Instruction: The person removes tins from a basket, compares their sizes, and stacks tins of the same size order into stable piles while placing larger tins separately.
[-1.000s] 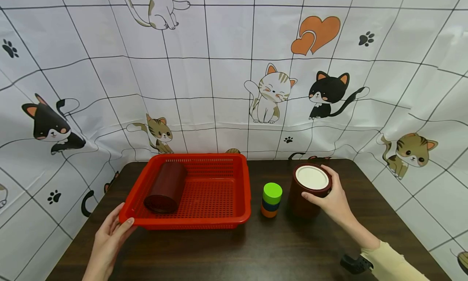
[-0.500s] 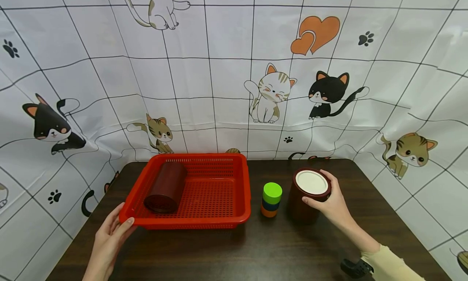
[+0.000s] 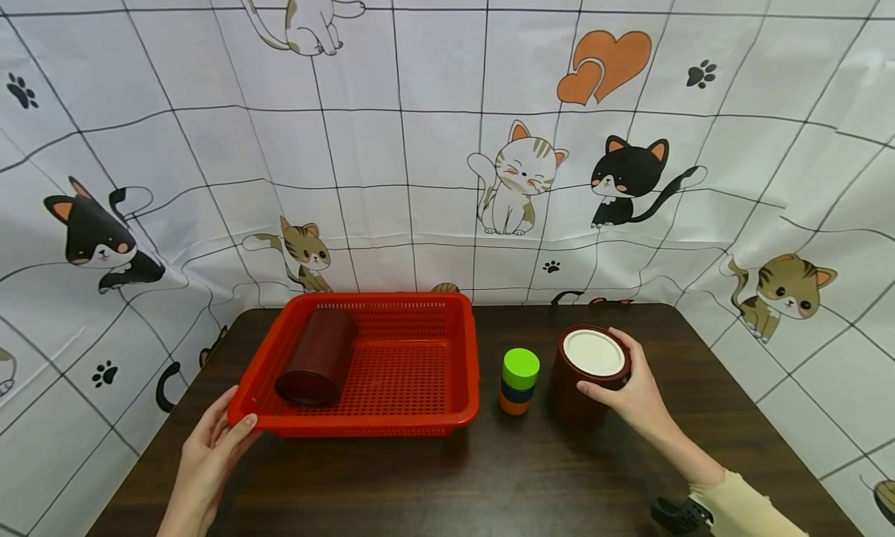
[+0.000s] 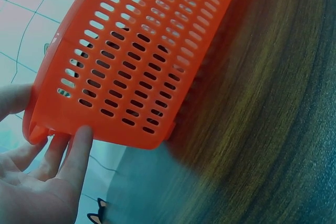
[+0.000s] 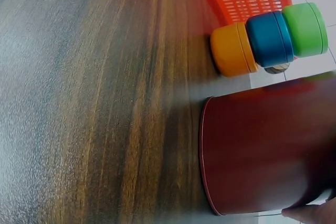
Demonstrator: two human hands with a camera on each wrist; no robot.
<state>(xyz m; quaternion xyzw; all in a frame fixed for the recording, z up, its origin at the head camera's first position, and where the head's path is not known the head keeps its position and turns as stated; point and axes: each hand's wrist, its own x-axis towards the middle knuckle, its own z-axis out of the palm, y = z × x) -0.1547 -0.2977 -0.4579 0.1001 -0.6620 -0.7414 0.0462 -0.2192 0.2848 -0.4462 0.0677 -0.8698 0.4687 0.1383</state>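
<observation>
My left hand point(image 3: 210, 453) grips the near left corner of a red plastic basket point(image 3: 363, 423), thumb on the rim and fingers beneath it; the left wrist view shows the fingers point(image 4: 76, 161) against the slotted wall. A dark red-brown canister point(image 3: 318, 358) lies on its side in the basket's left part. On the right, my right hand point(image 3: 635, 393) holds a similar upright canister point(image 3: 576, 401) near its top, which has a round white centre. Only a bit of that hand shows in the right wrist view. Whether the canister's base touches the table cannot be told.
Between basket and upright canister stands a small stack of round containers point(image 3: 520, 370), green over blue over orange. Everything is on a dark wood-grain table point(image 3: 391, 486). A white sheet point(image 3: 433, 156) printed with grid lines and cats hangs behind and at both sides.
The right hand and its canister have moved slightly down and left in the head view, mostly in the first half second. The left hand and basket stay put.
</observation>
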